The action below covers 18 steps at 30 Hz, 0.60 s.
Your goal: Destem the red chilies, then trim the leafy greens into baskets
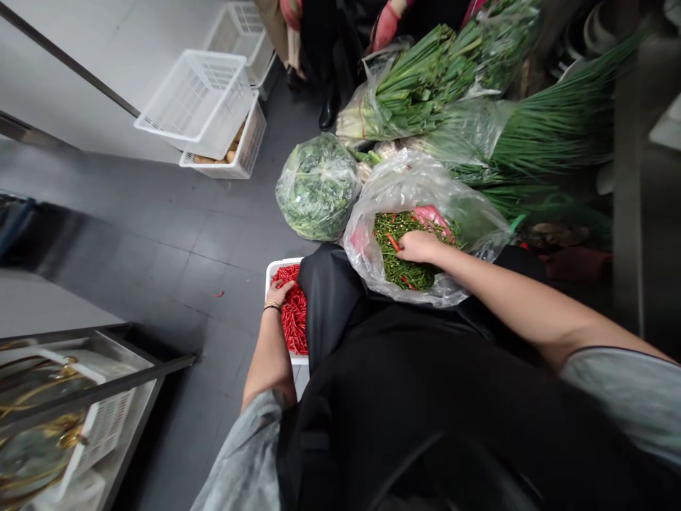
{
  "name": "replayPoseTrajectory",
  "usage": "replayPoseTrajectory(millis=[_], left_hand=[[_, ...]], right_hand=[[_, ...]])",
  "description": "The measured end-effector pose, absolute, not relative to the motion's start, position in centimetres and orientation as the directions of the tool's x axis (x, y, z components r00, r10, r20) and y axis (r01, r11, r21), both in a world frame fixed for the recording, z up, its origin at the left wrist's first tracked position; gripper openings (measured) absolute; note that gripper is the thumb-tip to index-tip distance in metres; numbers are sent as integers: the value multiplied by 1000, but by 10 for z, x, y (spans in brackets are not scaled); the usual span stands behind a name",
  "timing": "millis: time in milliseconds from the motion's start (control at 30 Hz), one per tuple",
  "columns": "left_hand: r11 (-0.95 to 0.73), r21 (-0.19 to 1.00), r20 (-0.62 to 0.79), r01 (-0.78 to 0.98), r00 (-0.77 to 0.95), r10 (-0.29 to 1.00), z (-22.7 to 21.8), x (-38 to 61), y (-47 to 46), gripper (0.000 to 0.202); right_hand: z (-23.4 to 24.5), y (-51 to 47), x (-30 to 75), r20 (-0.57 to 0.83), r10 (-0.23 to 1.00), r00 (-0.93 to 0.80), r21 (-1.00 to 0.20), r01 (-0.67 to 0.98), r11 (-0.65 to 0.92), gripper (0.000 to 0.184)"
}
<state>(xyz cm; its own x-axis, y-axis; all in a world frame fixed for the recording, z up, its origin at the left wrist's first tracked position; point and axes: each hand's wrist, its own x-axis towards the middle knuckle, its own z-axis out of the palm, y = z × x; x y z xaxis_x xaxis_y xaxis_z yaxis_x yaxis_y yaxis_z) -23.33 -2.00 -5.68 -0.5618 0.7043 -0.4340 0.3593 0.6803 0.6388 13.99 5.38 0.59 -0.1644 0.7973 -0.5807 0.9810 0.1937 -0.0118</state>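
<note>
**Left hand [279, 292] resting among red chilies [294, 319], right hand [418, 247] pinching a single red chili [392, 243]**

With a clock face lying over the head view and twelve at its top edge, the person's left hand is sitting at eight o'clock, a dark band circling its wrist. Its fingers are touching the red chilies, which are filling a white basket [269, 280] just beside the person's dark-clad knee [330, 284]; whether its grip is holding any of them, one cannot tell.

At three o'clock, the right hand is dipping into a clear plastic bag [372, 273]. Its grip is closing down to a pinch, the red chili poking out from the fingertips towards ten o'clock. Thin green stems [391, 266], with a few red bits mixed in, are lying under and around that hand, and pink plastic [433, 218] is showing at the bag's far side.

A round bag of leafy greens [318, 188] is standing at eleven o'clock, touching the open bag. Bundled greens [425, 92] are lying at one o'clock, and long thin green stalks [564, 128] are fanning out at two. White crates [196, 92] are stacking up between ten and eleven. A co-worker's pink-gloved hand [386, 28] is hanging near twelve. One stray chili [219, 294] is lying on the grey floor [175, 234] between eight and nine.
</note>
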Motion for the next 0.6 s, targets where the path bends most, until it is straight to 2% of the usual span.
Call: replayPoseTrajectory(millis=[133,200,267,333,400,500,600], left_hand=[[648,647,-392,402,-554,734,-40,-229,1,30],[531,743,-305,407,-500,810,-17,-208,12,26],[299,893,-186,335,-330,925,9,-167,19,27],[195,963,-192,184,-35,981,30,-111,22,35],[234,970,-243,66,211,947,40,-57,24,44],[336,941,-315,-41,254,914,35,-3,20,25],[483,869,-434,-110,300,850,24,11,7,12]], right_hand=[[18,53,188,-514,840,-171,-24,982,185,32],[27,49,194,-443,869,-220,-38,973,227,33],[36,43,187,-362,891,-273,-72,961,266,35],[44,36,174,-286,892,-351,-159,935,317,34],[51,29,164,-215,866,-451,-262,881,394,33],[56,15,164,-162,834,-527,-405,806,431,34],[50,-3,181,-271,831,-487,-490,812,316,47]])
